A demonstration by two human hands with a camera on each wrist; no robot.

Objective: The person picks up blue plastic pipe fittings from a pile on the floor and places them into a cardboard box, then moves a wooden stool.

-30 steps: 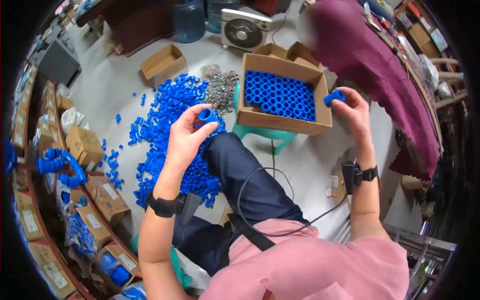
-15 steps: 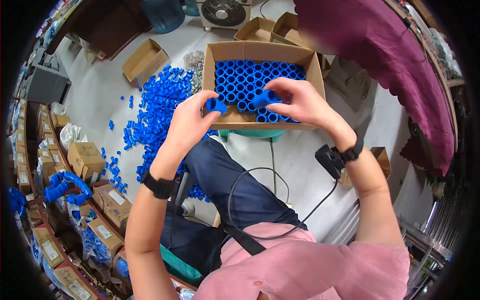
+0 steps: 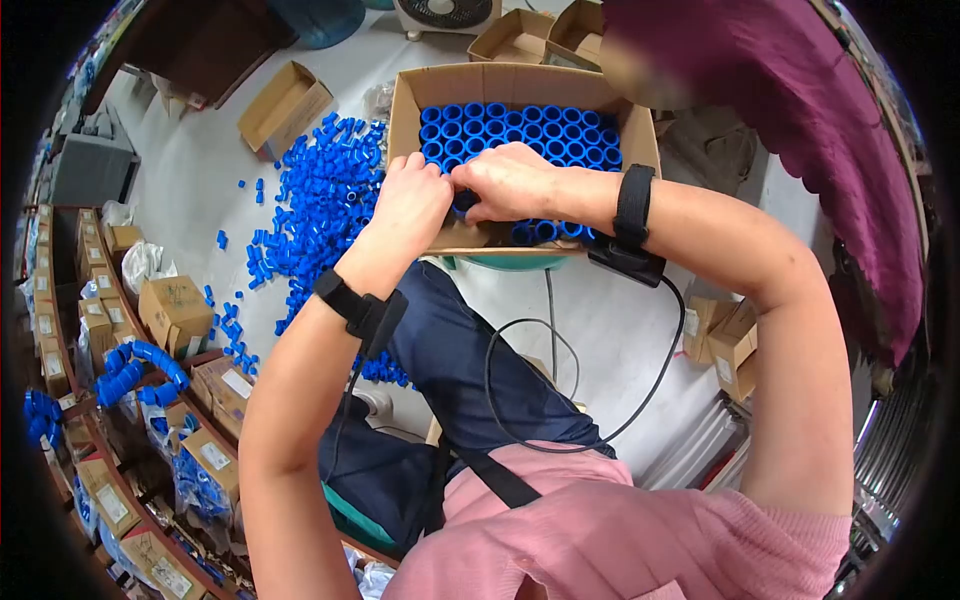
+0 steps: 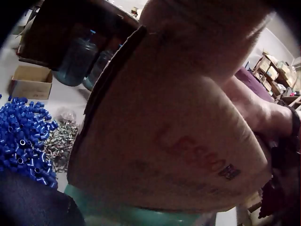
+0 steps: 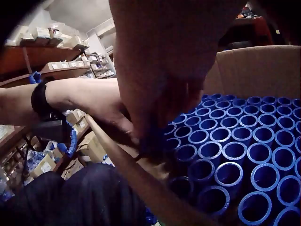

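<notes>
Upright blue pipe couplings (image 3: 525,125) stand in packed rows inside a cardboard box (image 3: 400,110). My right hand (image 3: 510,185) reaches into the box and pinches a dark-looking blue coupling (image 3: 464,202) between thumb and fingers, over the gap in the front rows. Close beside it, my left hand (image 3: 412,200) bends over the box's left front part. Its fingertips are hidden in the head view, and I cannot tell whether a coupling is still in them. From the right wrist, a dark blue piece (image 5: 153,141) shows between the two hands, low in the box.
A large heap of loose blue fittings (image 3: 315,200) lies on the floor left of the box, which sits on a green stool (image 3: 515,262). Small cartons (image 3: 285,110) stand behind. Shelves with boxes (image 3: 175,310) line the left; a maroon cloth (image 3: 780,120) drapes at right.
Both hands came in from the sides, each with a coupling, and have closed in over the box's front left part. The right hand moved farthest left, its coupling now lower among the rows.
</notes>
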